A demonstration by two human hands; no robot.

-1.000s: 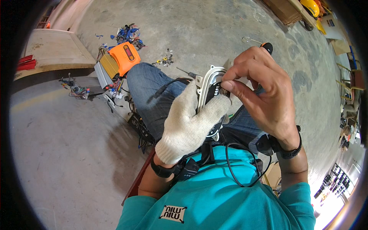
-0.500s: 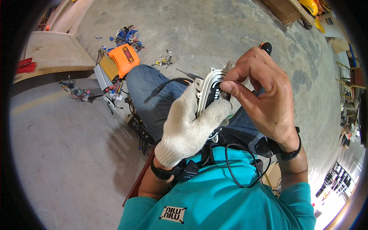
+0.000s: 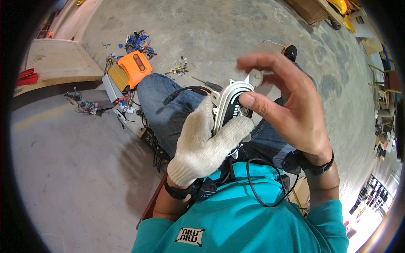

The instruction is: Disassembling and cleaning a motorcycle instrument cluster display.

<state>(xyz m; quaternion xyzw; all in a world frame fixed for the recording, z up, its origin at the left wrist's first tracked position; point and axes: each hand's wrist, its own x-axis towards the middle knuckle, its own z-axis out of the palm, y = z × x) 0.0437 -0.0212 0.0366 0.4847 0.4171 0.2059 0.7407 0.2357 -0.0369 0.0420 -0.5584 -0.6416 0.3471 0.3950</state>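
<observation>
My left hand (image 3: 204,141), in a cream knitted glove, is closed round an oval part with a white plastic housing and a black face (image 3: 233,107). Its gloved thumb lies across the black face, and a white mounting tab sticks up at the far end. A small round metallic piece shows on the face beside the thumb. My bare right hand (image 3: 291,105) is open just to the right of the part. Its thumb tip is at the edge of the black face; whether it touches cannot be told. The raised fingers are apart and slightly blurred, with nothing seen in them.
On the floor past my left knee sit an orange plastic case (image 3: 135,68), a heap of wire scraps (image 3: 137,44) and small loose connectors (image 3: 179,68). A screwdriver (image 3: 209,84) and a black cable (image 3: 177,95) show beyond my left hand. A wooden board (image 3: 59,63) stands at the far left.
My right hand's fingers have come off the part's edge and spread upward, leaving the thumb by the black face. My left hand still holds the part in nearly the same place.
</observation>
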